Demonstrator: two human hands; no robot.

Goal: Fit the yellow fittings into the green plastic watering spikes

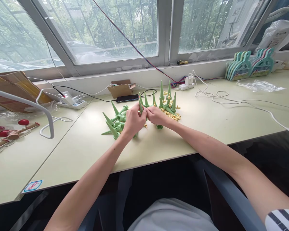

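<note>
My left hand point(133, 121) and my right hand point(156, 115) meet at the middle of the pale table point(207, 125), both closed round one green cone spike point(141, 107) whose tip shows between the fingers. A heap of green spikes lying flat point(113, 124) is just left of my left hand. Several upright green spikes point(167, 98) stand behind my right hand. Small yellow pieces point(173, 116) are scattered at their base. A green cap point(159, 127) lies under my right wrist.
A black phone point(127, 98) and an open cardboard box point(120, 88) sit behind the spikes. A white power strip point(71, 102) with cables is at left, another point(186, 86) at the wall. Green card packs point(239, 66) stand far right. Red-and-wood toys point(14, 131) lie at far left.
</note>
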